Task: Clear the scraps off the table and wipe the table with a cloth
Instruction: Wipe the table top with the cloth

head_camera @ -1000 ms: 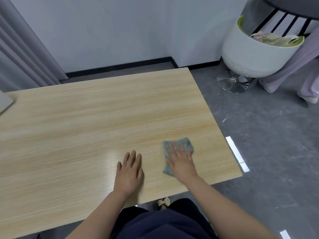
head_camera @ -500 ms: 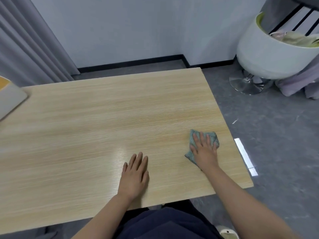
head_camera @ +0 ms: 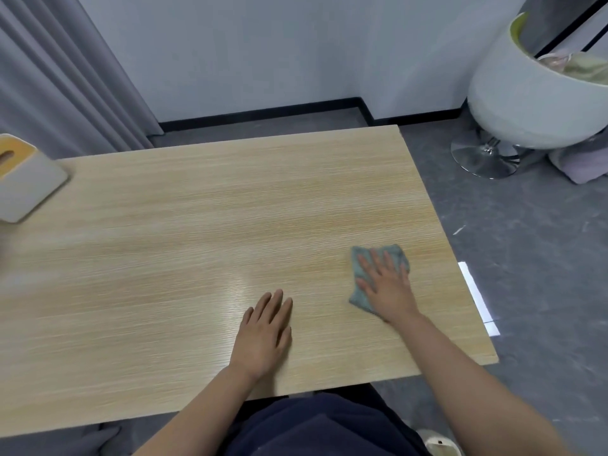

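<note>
A light wooden table (head_camera: pixel 204 225) fills most of the head view. My right hand (head_camera: pixel 386 284) presses flat, fingers spread, on a small grey-green cloth (head_camera: pixel 358 268) near the table's right edge. My left hand (head_camera: pixel 265 330) rests flat on the bare wood near the front edge, to the left of the cloth. I see no scraps on the tabletop.
A grey tissue box with a wooden lid (head_camera: pixel 23 179) stands at the table's far left. A white tub chair (head_camera: pixel 529 103) on a chrome foot stands on the grey floor at the right. Grey curtains (head_camera: pixel 62 77) hang at the back left.
My right hand slid the cloth to the right and farther from me along the table's right side. The view shifted left, which brought the tissue box into sight. My left hand stayed put.
</note>
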Demonstrator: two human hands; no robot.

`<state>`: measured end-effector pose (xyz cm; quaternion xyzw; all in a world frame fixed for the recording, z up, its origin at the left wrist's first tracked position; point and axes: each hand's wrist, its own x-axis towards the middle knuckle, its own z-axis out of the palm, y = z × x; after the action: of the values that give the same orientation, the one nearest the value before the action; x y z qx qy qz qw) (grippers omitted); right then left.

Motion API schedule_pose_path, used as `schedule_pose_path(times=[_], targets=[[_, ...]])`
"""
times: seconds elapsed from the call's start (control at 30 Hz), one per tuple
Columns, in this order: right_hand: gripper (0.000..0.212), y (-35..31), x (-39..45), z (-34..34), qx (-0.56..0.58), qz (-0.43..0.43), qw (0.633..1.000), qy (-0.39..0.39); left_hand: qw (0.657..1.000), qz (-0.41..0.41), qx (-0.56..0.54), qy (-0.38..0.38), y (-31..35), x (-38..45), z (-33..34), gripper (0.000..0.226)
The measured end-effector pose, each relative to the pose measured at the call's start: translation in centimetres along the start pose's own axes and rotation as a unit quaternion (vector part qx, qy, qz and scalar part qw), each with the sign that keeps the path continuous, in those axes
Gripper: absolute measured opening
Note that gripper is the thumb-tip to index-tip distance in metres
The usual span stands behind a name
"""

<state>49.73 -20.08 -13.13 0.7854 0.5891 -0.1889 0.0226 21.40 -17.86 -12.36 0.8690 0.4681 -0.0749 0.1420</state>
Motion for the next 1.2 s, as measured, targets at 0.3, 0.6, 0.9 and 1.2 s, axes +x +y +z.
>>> schedule_pose_path(times=[0.3,0.6,0.9,1.2], targets=[[0.06,-5.0,-0.6,0.7,0.014,-0.005,1.0,0.009,1.0,0.0,-0.012,0.02,0.0,0.0,0.4,0.052],[0.071,-1.0,1.5,0.0,-0.01,-0.113,0.994,-0.011,1.0,0.002,-0.015,0.021,-0.2,0.0,0.2,0.052],[0.056,-3.6,2.6,-0.6,0.04,0.059,0.997,0.023,0.994,0.011,-0.041,0.097,-0.1,3.1,-1.9,0.039],[0.06,-3.3,6.3,-1.7,-0.02,-0.167,0.986,0.0,0.998,-0.003,-0.036,0.044,-0.4,11.2,-3.8,0.062]])
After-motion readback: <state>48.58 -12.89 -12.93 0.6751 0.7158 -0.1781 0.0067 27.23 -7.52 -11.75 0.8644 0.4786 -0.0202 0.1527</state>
